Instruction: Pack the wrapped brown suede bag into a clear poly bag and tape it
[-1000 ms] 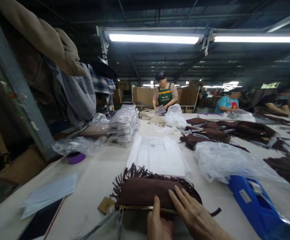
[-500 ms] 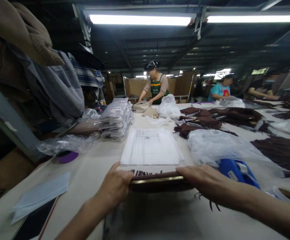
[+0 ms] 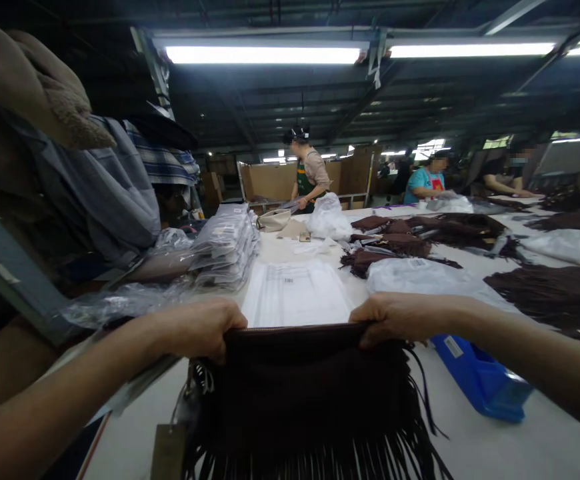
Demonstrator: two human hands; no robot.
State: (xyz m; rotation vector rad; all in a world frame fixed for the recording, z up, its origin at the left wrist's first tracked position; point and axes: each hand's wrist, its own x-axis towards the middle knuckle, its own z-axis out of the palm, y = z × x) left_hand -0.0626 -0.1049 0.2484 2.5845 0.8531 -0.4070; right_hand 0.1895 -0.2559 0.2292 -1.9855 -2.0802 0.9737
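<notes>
A dark brown fringed bag (image 3: 310, 393) hangs upright in front of me, its fringe trailing down to the bottom edge. My left hand (image 3: 201, 327) grips its top left corner and my right hand (image 3: 395, 318) grips its top right corner. A brown paper tag (image 3: 169, 452) dangles from the left side of the bag. The long white table (image 3: 495, 447) lies underneath.
A stack of flat clear bags (image 3: 297, 292) lies just beyond the bag. A blue tape dispenser (image 3: 480, 379) sits at the right. Packed items (image 3: 227, 243) are piled at the left, brown fringed bags (image 3: 410, 241) at the right. Other people (image 3: 307, 175) work at the far end.
The bag lay flat on the table with my hands pressing it; both hands took its top corners and lifted it upright, so the fringe now hangs down.
</notes>
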